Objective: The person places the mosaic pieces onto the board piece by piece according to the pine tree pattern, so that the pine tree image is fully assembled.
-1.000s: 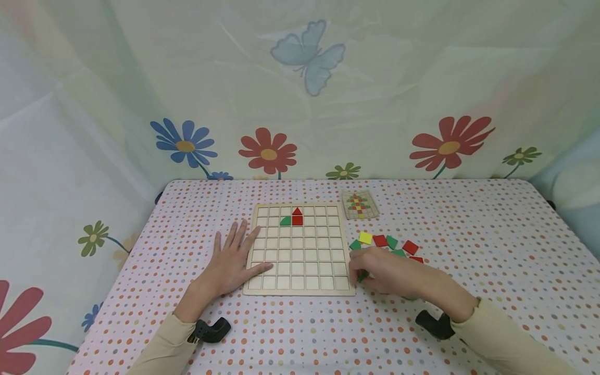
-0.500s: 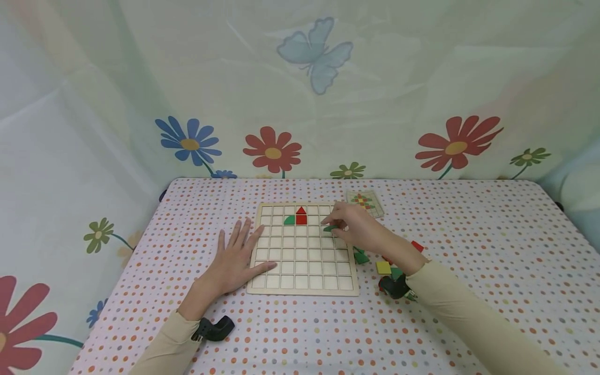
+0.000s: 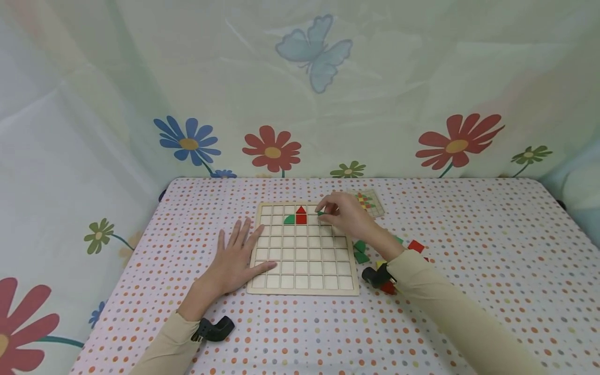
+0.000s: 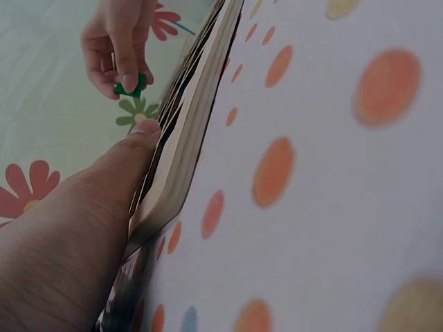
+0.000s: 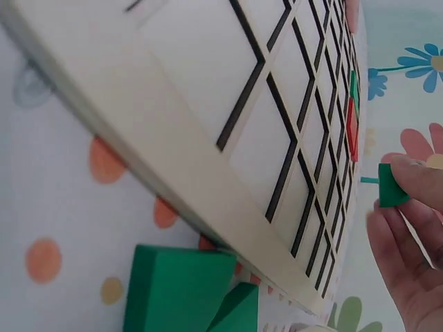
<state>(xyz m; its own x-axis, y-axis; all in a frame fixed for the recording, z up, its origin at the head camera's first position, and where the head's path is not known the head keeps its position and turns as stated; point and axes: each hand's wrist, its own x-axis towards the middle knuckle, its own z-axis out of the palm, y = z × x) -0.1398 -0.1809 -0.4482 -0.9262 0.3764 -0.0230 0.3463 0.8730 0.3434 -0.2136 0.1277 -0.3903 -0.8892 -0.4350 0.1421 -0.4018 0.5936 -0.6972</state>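
A wooden grid board (image 3: 302,291) lies on the dotted cloth. In its upper rows sit a red triangle tile (image 3: 301,210), a red square tile (image 3: 301,219) below it and a green quarter-circle tile (image 3: 289,220) to the left of the square. Fingers spread, my left hand (image 3: 232,263) rests on the board's left edge. My right hand (image 3: 349,216) pinches a green tile (image 5: 390,185) between thumb and fingers, held above the board's upper right part. The wrist views show this tile apart from the board.
Loose green tiles (image 3: 361,252) lie by the board's right edge. Red tiles (image 3: 415,246) and others lie farther right, partly hidden by the right arm. A small pattern card (image 3: 373,204) lies behind the right hand. A printed curtain (image 3: 398,94) hangs behind the table.
My right hand took a green tile from the loose pile and carried it left and up over the board, then slightly farther toward the red tiles. The left hand stays on the board.
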